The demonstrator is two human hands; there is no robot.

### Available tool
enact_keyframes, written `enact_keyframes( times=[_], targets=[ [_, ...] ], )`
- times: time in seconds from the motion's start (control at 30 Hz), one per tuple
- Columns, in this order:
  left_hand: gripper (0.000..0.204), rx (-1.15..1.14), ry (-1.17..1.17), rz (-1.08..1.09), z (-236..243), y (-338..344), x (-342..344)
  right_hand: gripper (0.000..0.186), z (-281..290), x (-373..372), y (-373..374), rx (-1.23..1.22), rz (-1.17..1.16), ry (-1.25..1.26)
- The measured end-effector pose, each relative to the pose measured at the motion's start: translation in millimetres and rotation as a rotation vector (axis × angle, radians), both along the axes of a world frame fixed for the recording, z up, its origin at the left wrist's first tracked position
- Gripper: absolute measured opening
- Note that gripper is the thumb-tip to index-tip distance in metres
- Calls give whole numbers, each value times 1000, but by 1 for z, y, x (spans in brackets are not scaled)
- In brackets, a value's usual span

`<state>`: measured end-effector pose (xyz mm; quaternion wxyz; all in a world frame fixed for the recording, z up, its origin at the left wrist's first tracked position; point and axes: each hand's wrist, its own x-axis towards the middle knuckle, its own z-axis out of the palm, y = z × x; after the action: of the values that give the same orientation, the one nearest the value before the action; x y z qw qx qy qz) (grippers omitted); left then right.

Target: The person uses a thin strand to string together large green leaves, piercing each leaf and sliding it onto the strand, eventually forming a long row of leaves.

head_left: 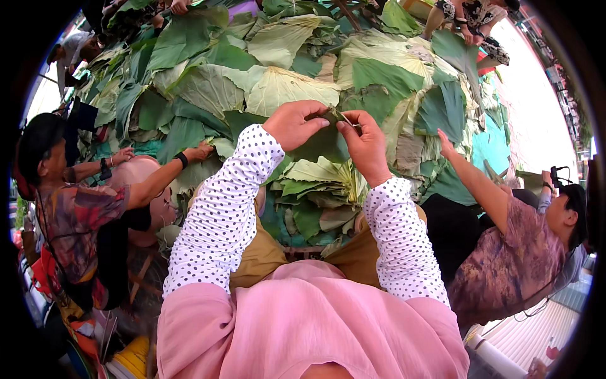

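In front of my chest, both hands pinch a dark green lotus leaf (314, 148) by its upper edge, a short distance apart. My left hand (293, 126) has thumb and forefinger closed on a small tip of it. My right hand (366, 144) grips the edge just beside, fingers bent. The leaf hangs below my fingers, partly behind them. Under it, near my knees, lies a pile of folded leaves (322, 180), their pale ribbed sides partly showing. Past my hands spreads a wide heap of large leaves (284, 93), some green, some pale.
At my left, a person (82, 196) reaches an arm into the heap beside a pink round stool or tub (142, 170). On my right, another person (517, 240) stretches a hand over the leaves. More people (470, 19) work along the far edge. Green sheeting (491, 148) shows under the heap.
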<state>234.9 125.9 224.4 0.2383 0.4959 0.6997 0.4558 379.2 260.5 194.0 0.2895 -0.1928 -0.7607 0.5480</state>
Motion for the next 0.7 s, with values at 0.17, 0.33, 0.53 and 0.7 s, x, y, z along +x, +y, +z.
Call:
enact_keyframes(
  times=[0.17,0.33,0.53,0.7],
  targets=[
    [20,4,-352,44,-4,-5,1,24,4,-2,-6,33,47,10],
    [25,14,-467,3,-9,10,3,36,7,2,0,69,51,17],
    [36,103,-528,-3,-5,6,1,30,11,0,-8,-138,123,19],
    [21,205,-567,85,-6,6,-3,27,0,-1,0,-92,86,18]
  ],
)
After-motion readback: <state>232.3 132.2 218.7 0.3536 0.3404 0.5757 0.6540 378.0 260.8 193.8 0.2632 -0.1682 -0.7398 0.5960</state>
